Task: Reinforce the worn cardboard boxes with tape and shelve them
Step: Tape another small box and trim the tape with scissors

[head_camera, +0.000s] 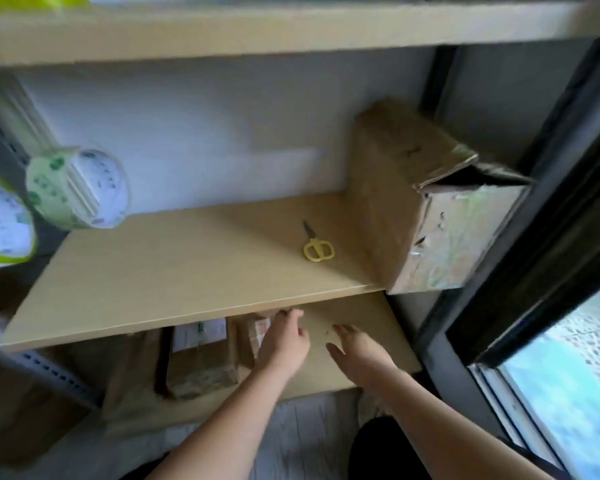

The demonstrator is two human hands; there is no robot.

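Down on the lower shelf (pixel 361 327), the small box (pixel 255 332) looks light, its worn cardboard soft; best held by both sides. The left hand (pixel 284 337) touches it with relaxed fingers, while the right hand (pixel 359 351) hovers beside, open and empty.
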